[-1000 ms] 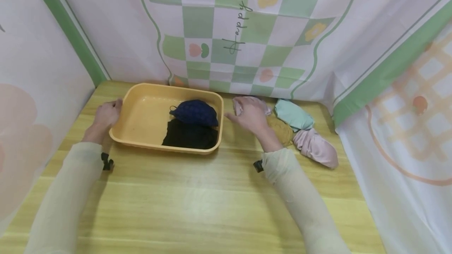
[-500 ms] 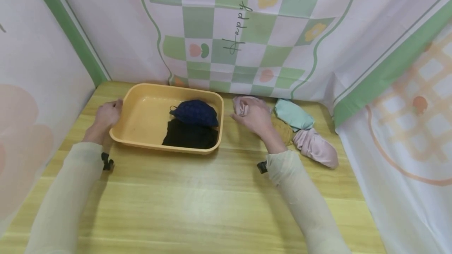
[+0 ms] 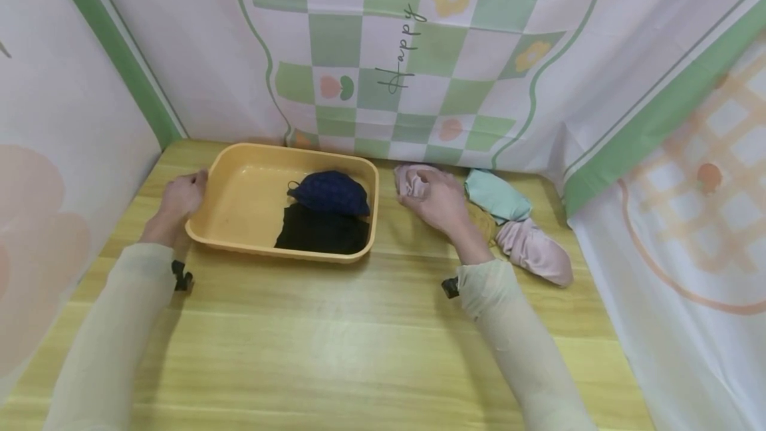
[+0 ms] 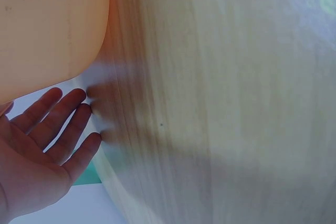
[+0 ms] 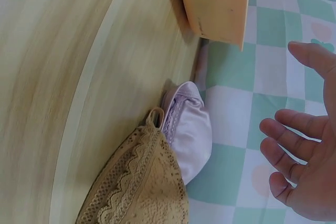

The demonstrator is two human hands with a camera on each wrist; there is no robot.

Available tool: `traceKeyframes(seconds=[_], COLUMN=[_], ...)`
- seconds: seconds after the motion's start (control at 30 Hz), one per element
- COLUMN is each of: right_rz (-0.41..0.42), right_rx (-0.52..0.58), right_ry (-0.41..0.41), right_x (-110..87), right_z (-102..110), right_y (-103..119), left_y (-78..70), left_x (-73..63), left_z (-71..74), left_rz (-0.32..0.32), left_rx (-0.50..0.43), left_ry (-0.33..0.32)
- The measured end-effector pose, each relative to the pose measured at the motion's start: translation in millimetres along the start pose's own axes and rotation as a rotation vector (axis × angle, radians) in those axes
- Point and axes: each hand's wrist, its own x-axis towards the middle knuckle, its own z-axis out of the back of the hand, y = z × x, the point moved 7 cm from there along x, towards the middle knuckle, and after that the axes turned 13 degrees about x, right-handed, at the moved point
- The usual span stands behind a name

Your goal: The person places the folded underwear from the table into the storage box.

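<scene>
In the head view my left hand is at the left end of a yellow plastic tray. Its fingers are straight and spread just below the rim in the left wrist view. Inside the tray lie a navy folded bra and a black folded garment, side by side at the right end. My right hand hovers over a pale pink satin folded bra, fingers loosely bent and holding nothing. A mustard lace folded bra sits beside that one, partly hidden by the hand in the head view.
A mint folded garment and another pink folded piece lie at the right of the wooden table. A printed checked cloth hangs close behind the tray, and white cloth stands along both sides.
My right hand has shifted a little to the right, showing more of the pale pink bra and covering more of the mustard one. The left hand and tray hold their place.
</scene>
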Motion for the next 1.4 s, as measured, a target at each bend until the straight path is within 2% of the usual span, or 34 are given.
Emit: traceKeyframes(seconds=[0.23,0.77,1.4], right_rz=[-0.035,-0.017,-0.085], right_rx=[-0.006,0.005,0.025], right_ry=[0.008,-0.025,-0.030], right_x=[-4.4,-11.9,-24.2], right_z=[3.6,11.2,20.3], right_y=[-7.4,-22.1,-52.8], left_y=[1.3,2.3,-1.4], left_x=[1.5,2.2,0.9], left_z=[-1.1,-1.8,0.4], left_rz=[0.009,0.008,0.008], left_rx=[0.006,-0.001,0.001], left_ry=[0.002,0.005,0.016])
